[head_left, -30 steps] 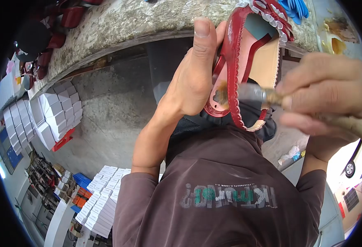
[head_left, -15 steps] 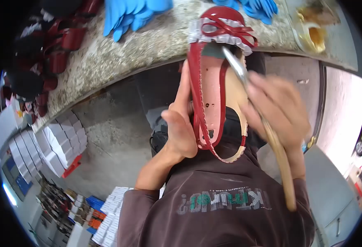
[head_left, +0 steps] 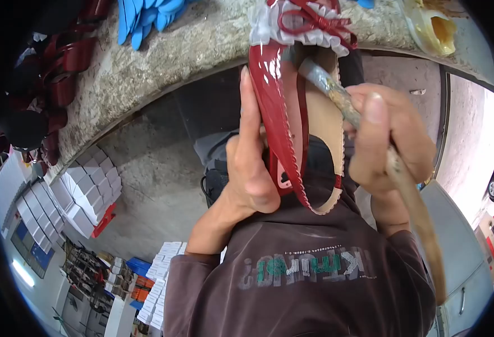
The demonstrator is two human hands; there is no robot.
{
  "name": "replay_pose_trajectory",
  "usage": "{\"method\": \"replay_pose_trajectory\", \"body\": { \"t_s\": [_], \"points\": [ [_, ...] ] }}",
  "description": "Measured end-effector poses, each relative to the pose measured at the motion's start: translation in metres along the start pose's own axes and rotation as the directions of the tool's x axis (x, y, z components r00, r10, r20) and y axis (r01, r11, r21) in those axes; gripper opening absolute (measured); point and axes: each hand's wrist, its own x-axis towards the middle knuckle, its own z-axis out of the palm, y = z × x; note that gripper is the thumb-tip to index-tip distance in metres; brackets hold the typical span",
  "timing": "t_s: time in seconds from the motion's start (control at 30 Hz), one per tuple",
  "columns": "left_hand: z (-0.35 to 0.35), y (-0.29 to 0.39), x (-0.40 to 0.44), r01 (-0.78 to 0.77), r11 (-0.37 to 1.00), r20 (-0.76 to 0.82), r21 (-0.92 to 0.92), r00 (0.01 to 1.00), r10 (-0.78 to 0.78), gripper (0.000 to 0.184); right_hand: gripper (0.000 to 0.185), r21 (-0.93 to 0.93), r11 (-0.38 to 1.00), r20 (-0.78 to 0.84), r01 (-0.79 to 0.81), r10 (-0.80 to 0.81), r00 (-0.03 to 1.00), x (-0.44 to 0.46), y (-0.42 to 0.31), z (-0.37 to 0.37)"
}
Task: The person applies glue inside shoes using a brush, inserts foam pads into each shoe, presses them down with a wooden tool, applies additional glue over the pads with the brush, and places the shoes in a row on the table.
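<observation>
A glossy red shoe (head_left: 273, 95) with a white ruffle and a red bow on its toe is held over my lap, toe toward the bench. My left hand (head_left: 250, 163) supports it at the left side, index finger along the outside; some fingers are hidden beneath. My right hand (head_left: 393, 137) is closed around a brush (head_left: 421, 219) with a long wooden handle and a stained metal collar. The brush's head reaches into the shoe's opening just behind the ruffle, its tip hidden in shadow. Inside the shoe is a pink insole (head_left: 283, 175).
A rough stone-like bench (head_left: 196, 56) curves ahead, bearing blue sole-shaped pieces (head_left: 146, 19) and a container of amber glue-like stuff (head_left: 440, 33). More red shoes (head_left: 70, 56) stand at left. White boxes (head_left: 90, 182) are stacked on the floor side.
The shoe has tipped, showing more of its red outer side and less insole. The brush has turned in my right hand, its head still at the toe opening. The view has shifted slightly.
</observation>
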Motion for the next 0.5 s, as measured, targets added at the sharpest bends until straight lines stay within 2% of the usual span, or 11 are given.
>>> {"method": "replay_pose_trajectory", "body": {
  "t_s": [0.1,0.13,0.23,0.27,0.33,0.37,0.4,0.43,0.47,0.5],
  "points": [
    [-0.003,0.000,0.009,-0.032,0.995,-0.106,-0.095,0.994,0.022,0.126,0.023,0.139,0.975,0.049,-0.174,0.169,0.984,-0.013,-0.011,-0.008],
    [-0.004,0.002,0.012,-0.052,0.991,-0.150,-0.127,0.988,0.032,0.124,0.023,0.183,0.972,0.024,-0.148,0.147,0.989,-0.020,-0.017,-0.011],
    [-0.037,0.013,0.015,-0.016,0.993,0.043,-0.118,0.999,0.021,0.120,0.024,0.308,0.950,-0.036,-0.053,0.067,0.997,-0.035,-0.031,-0.026],
    [-0.042,0.013,0.017,-0.006,0.993,0.084,-0.121,0.996,0.016,0.119,0.025,0.302,0.952,-0.002,-0.059,0.062,0.998,-0.023,-0.022,-0.034],
    [-0.041,0.010,0.022,0.001,0.970,0.060,-0.242,0.998,0.014,0.111,0.027,0.288,0.955,0.066,-0.070,0.053,0.996,0.004,-0.004,-0.051],
    [-0.041,0.009,0.024,0.002,0.954,0.049,-0.300,0.999,0.013,0.108,0.026,0.345,0.927,-0.014,-0.149,0.164,0.986,0.021,0.003,-0.041],
    [-0.045,0.012,0.028,0.068,0.904,0.099,-0.422,0.995,-0.028,0.106,0.026,0.415,0.885,-0.094,-0.210,0.271,0.958,0.038,0.010,-0.031],
    [-0.050,0.016,0.031,0.136,0.836,0.155,-0.532,0.986,-0.061,0.103,0.020,0.467,0.786,0.146,-0.406,0.385,0.911,0.067,0.012,-0.022],
    [-0.056,0.020,0.033,0.194,0.834,0.174,-0.517,0.978,-0.120,0.104,0.021,0.463,0.660,0.382,-0.592,0.454,0.805,0.094,0.011,-0.012],
    [-0.059,0.022,0.035,0.188,0.837,0.167,-0.514,0.979,-0.117,0.104,0.024,0.424,0.585,0.525,-0.691,0.463,0.714,0.099,0.003,-0.003]
  ]
}}
